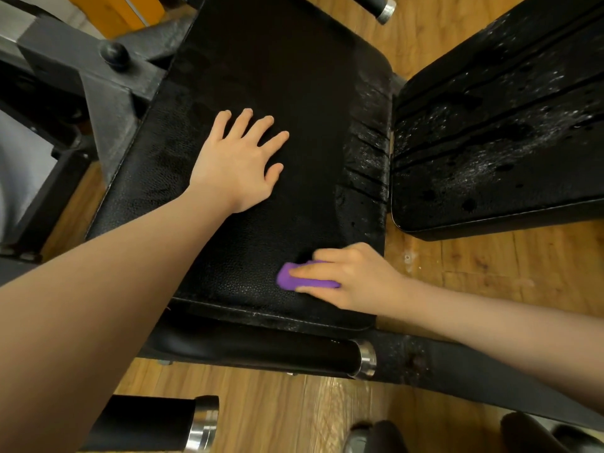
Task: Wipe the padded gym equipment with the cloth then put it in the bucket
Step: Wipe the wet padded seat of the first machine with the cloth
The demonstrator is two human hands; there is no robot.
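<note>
Head view, looking down on black padded seat (pixel 277 93) of gym machine; textured vinyl, white-stitched front edge.

L hand (pixel 235 165) is laid palm-down on seat, approx. centre-left of pad; fingers straight and spread wide, thumb out to the right; nothing is held; forearm enters from lower left.

R hand (pixel 346 276) is placed at front-right corner of seat; purple cloth (pixel 294 279) is bunched small under it and pressed onto the pad; fingers curled over the top of cloth, thumb along its near side, so cloth is gripped betw. thumb and fingers; only the left end and near edge of cloth are seen, the rest is covered by the hand; cloth is touching pad surface, near the front seam.

Right strip of seat (pixel 366 152) is seen wet/shiny w. whitish specks and grooves; centre of pad is matte.

Second black pad (pixel 496 125) lies to the right, just beside seat, sep. by narrow gap; ribbed in long grooves; covered w. droplets and white flecks, several dark spots.

Below seat front: black roller w. chrome end cap (pixel 366 359); another chrome-capped roller (pixel 202 423) at lower left, partly hidden by L forearm; third capped bar (pixel 385 9) at top edge.

Dark metal frame w. round knob (pixel 114 53) at upper left; wood-plank floor (pixel 294 413) all round; dark shoes (pixel 376 436) at bottom edge, blurred.

Bucket not visible in frame.
</note>
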